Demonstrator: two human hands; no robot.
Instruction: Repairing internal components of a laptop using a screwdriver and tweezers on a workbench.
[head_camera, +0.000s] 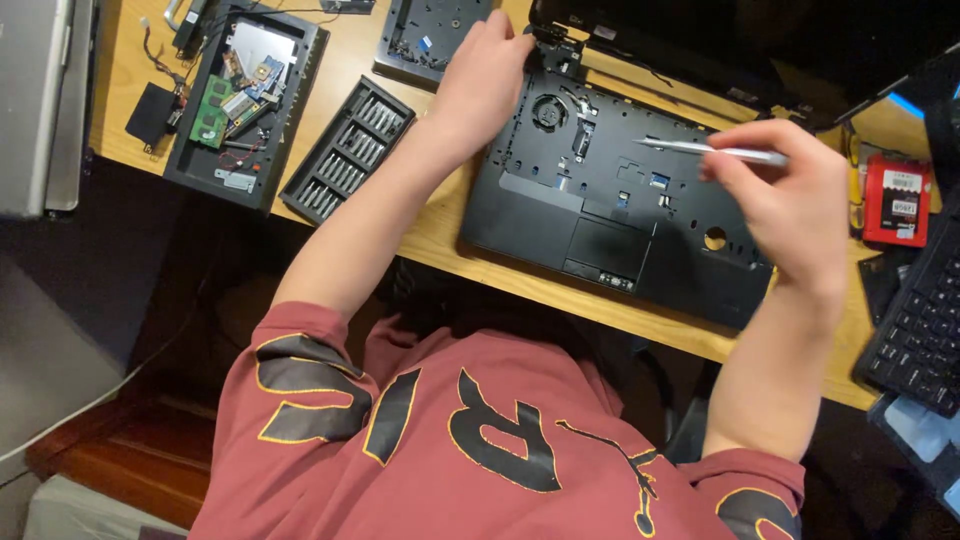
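The right hand pinched a silver screwdriver above the opened laptop base, its long axis lying nearly level and its tip pointing toward the left. The left hand, fingers loosely curled, pressed on the base's far corner. The laptop base lay on a wooden desk beside a bit set.

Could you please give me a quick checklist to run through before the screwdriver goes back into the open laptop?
1. Laptop base lies flat on the desk: ok.
2. Left hand steadies the base at its far left corner near the hinge: ok.
3. Right hand grips the screwdriver, tip above the base, not in a screw: ok.
4. Bit case lies open to the left of the base: ok.
5. Removed parts sit in the tray: ok.
6. All screws out of the base: cannot tell.
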